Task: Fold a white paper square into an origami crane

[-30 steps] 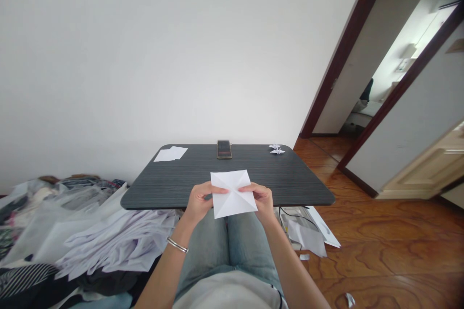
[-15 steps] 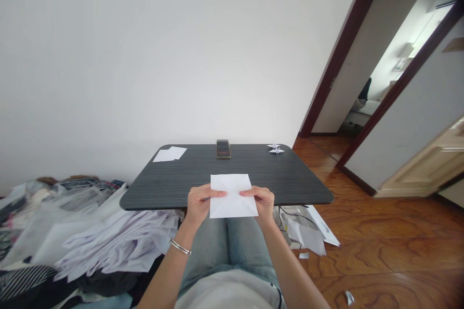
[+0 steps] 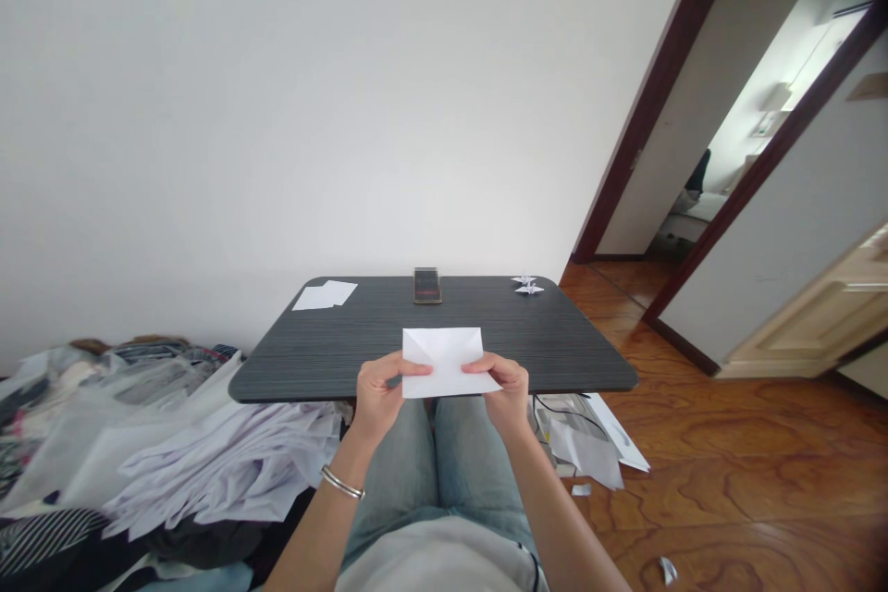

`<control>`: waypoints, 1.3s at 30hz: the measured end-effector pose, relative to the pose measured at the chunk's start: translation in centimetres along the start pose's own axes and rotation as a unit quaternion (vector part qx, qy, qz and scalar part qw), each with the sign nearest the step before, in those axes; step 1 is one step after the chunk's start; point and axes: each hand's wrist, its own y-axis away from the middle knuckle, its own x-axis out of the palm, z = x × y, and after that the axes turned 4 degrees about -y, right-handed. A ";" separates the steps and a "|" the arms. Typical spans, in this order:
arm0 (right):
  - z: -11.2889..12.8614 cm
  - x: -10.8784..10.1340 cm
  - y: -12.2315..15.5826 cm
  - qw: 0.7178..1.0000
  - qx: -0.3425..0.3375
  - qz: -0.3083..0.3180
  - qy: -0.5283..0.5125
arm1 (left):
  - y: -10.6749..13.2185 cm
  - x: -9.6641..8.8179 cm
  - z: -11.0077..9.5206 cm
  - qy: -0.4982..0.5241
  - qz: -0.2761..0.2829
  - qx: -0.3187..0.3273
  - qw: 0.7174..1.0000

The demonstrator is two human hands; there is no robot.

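Both of my hands hold a white square of origami paper [image 3: 444, 361] above the front edge of the table, and it looks folded over into a wide, shallow shape. My left hand [image 3: 380, 395] pinches its left side, thumb on top. My right hand [image 3: 504, 391] grips the right side the same way. Behind them, two small white origami cranes [image 3: 528, 286] stand at the far right of the dark table [image 3: 555, 347]. Loose white paper sheets [image 3: 324, 295] lie at its far left.
A phone [image 3: 427, 286] stands at the table's far edge. A heap of white paper and clothing [image 3: 222, 467] lies to my left. Papers and a black cable [image 3: 579, 439] sit on the wooden floor at the right, beside a doorway [image 3: 666, 111].
The paper has gone from a tall square with visible creases to a shorter, wider folded shape. My hands have moved slightly apart along its edges.
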 end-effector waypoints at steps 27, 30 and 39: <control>1.6 2.5 0.3 0.984 0.121 -0.120 -0.059 | 0.1 4.0 -2.3 0.202 -0.171 -0.141 0.954; 1.5 2.5 0.4 0.983 0.120 -0.122 -0.059 | -0.2 4.2 -3.0 0.226 -0.138 -0.155 0.952; 1.6 2.7 0.5 0.986 0.118 -0.118 -0.029 | -0.5 3.6 -3.1 0.164 -0.095 -0.233 0.954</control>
